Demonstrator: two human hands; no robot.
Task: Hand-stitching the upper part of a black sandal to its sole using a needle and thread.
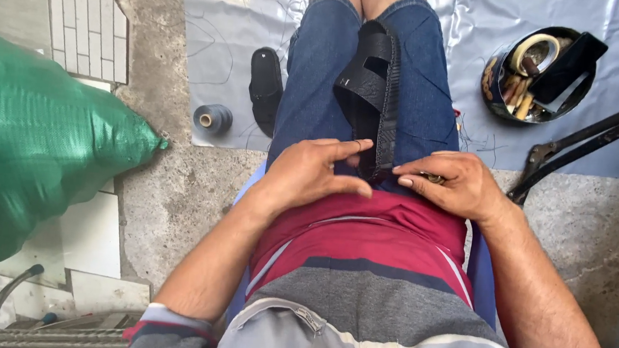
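A black sandal (371, 90) lies along my lap between my thighs in blue denim shorts. My left hand (315, 171) rests on my left thigh beside the sandal's near end, forefinger stretched toward its edge. My right hand (449, 182) lies on the other side, fingertips next to the sandal's near end, with a small metal object under the fingers. Whether either hand grips the sandal I cannot tell.
A second black sandal (265, 88) and a grey thread spool (212, 119) lie on the silver sheet (218, 24) to the left. A round black tin (536, 73) of tools sits far right, a black metal bar (596, 136) beside it. A green sack (28, 149) fills the left.
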